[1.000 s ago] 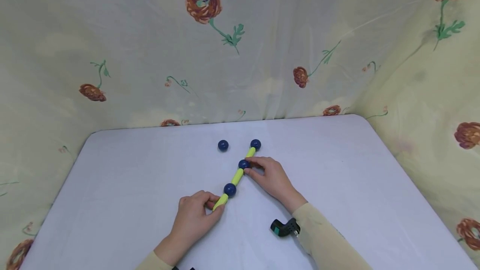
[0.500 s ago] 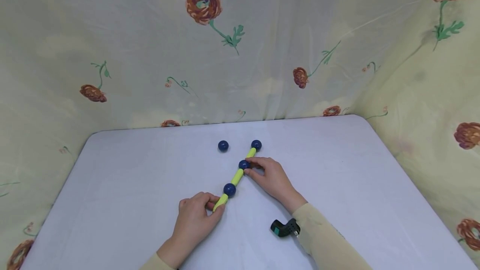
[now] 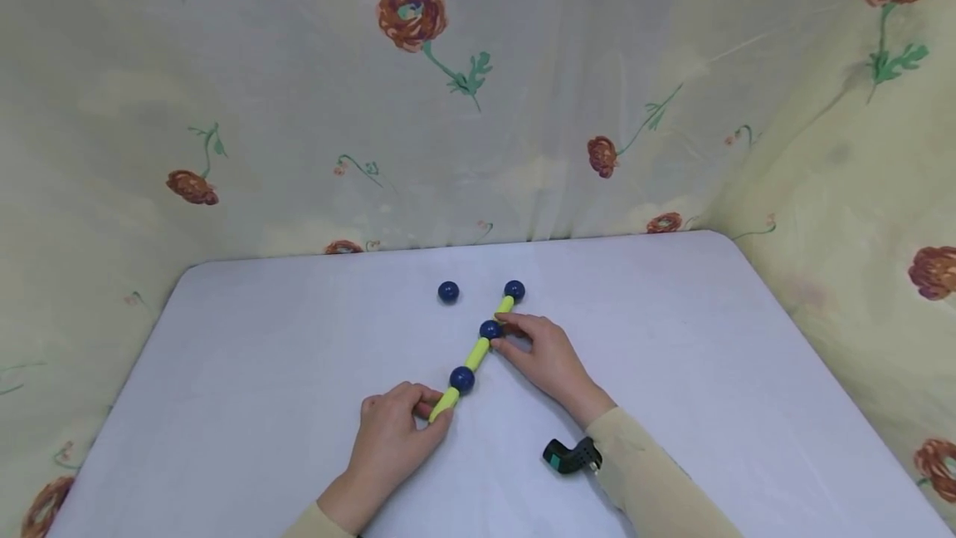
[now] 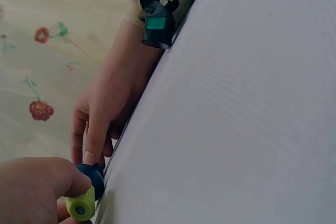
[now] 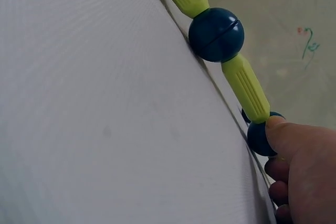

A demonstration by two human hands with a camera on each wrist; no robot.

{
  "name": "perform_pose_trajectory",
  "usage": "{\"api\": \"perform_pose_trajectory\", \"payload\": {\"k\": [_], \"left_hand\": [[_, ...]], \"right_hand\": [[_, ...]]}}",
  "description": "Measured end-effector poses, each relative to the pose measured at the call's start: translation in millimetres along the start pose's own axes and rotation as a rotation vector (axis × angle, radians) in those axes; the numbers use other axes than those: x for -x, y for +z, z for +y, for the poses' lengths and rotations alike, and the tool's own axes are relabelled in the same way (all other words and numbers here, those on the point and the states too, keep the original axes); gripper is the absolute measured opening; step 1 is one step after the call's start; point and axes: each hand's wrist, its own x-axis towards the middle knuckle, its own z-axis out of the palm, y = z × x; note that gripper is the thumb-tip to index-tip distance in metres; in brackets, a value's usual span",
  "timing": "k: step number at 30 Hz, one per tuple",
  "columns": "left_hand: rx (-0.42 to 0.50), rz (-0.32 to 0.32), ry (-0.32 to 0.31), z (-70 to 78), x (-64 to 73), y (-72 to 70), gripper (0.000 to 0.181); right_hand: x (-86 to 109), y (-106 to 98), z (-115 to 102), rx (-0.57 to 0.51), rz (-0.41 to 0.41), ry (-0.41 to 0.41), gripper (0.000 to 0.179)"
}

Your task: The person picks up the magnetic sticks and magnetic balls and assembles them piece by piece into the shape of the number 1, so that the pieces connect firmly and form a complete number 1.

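A slanting chain of yellow-green magnetic building rods and navy balls lies on the table in the head view. My left hand [image 3: 396, 434] pinches the nearest rod [image 3: 444, 405] between thumb and fingers; its round end with a dark disc faces the left wrist camera. That rod meets the near ball [image 3: 462, 379], and a second rod [image 3: 477, 354] runs on to the middle ball [image 5: 258, 139]. My right hand [image 3: 551, 362] grips this middle ball with thumb and fingertips. Beyond it, a third rod [image 3: 506, 304], partly behind the fingers, leads to the far ball [image 3: 514, 291].
A loose navy ball [image 3: 448, 292] sits left of the chain's far end. The white table [image 3: 284, 339] ends at a floral cloth [image 3: 299, 90] behind and at the sides. A black wrist device [image 3: 571, 456] sticks out from the right sleeve [image 3: 650, 471].
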Motion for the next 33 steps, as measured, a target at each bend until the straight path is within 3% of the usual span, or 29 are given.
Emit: {"api": "perform_pose_trajectory", "payload": {"k": [8,13,23,27,33], "left_hand": [[0.002,-0.006,-0.018,0.8,0.3,5.1,0.019],[-0.015,0.0,-0.017,0.8,0.0,7.0,0.02],[-0.022,0.013,0.012,-2.4,-0.9,5.0,0.018],[-0.013,0.023,0.034,-2.0,-1.9,2.3,0.018],[-0.026,0.01,0.015,-2.4,-1.8,-0.8,0.019]], "right_hand": [[15.2,-2,0,-0.048,0.064,0.037,0.039],[25.1,2,-7,-0.059,0.065,-0.017,0.034],[38.0,16,-37,-0.083,-0.076,-0.131,0.034],[36.9,16,-42,-0.051,-0.102,-0.141,0.036],[35.6,17,-43,-0.01,-0.135,-0.167,0.035]]}}
